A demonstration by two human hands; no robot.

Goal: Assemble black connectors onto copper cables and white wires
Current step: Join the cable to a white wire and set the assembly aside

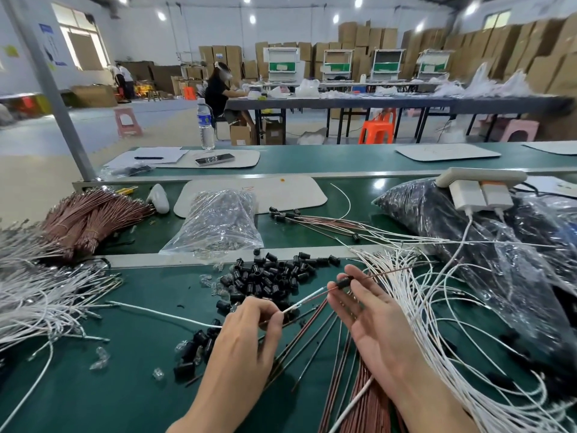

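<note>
Where the hands meet, lower centre: left hand [249, 335] pinches a white wire [304, 300] near its end; right hand [377, 320] pinches a black connector [345, 281] threaded on a copper cable [387, 272].
Grip: thumb pressed to forefinger on each piece.
Just beyond: heap of loose connectors [268, 276] on the green bench [125, 385].
Crowding the right: fanned white wires [437, 323], dark plastic bag [468, 220].
Under the right wrist: copper cable bundle [359, 401].
Left edge: white bundle [37, 295], copper bundle [90, 220].
Centre: clear bag [218, 223].
</note>
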